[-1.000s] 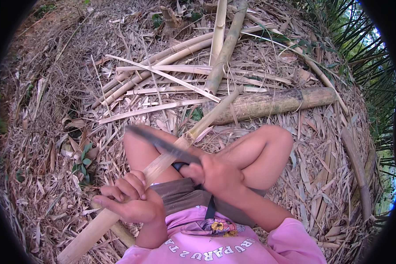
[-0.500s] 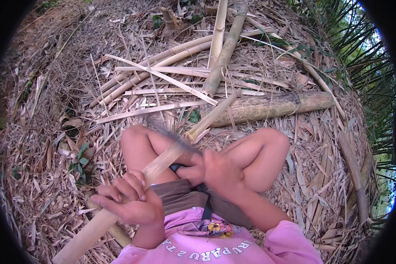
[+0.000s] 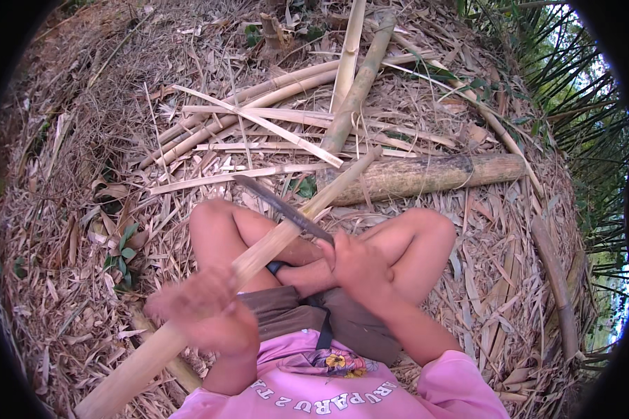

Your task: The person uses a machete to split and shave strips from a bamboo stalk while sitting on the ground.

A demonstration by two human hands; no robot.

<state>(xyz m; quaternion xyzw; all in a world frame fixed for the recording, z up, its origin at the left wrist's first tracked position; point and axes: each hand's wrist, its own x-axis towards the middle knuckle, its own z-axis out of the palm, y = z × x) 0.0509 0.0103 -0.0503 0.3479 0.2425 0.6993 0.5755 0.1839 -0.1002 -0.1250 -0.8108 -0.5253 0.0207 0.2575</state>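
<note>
A long split bamboo strip (image 3: pixel 267 246) slants across my lap from the lower left to the bamboo log beyond my knees. My left hand (image 3: pixel 206 311) is closed around its lower part, the fingers smeared by motion. In my right hand (image 3: pixel 358 264) is the handle of a dark-bladed knife (image 3: pixel 276 201). Its blade crosses the strip's upper half and appears to lie against it, with the tip pointing away to the left. My fingers hide most of the handle.
A thick bamboo log (image 3: pixel 426 177) lies beyond my crossed legs. Behind it, split strips (image 3: pixel 279 130) and a greenish pole (image 3: pixel 360 87) lie across each other. Dry leaves and shavings cover the ground. A small green plant (image 3: pixel 124 255) grows at the left, and another pole (image 3: pixel 558 279) lies at the right.
The knife, blurred before, now shows sharply across the strip. My right hand has shifted slightly right and up. My left hand, sharp before, is now blurred on the strip.
</note>
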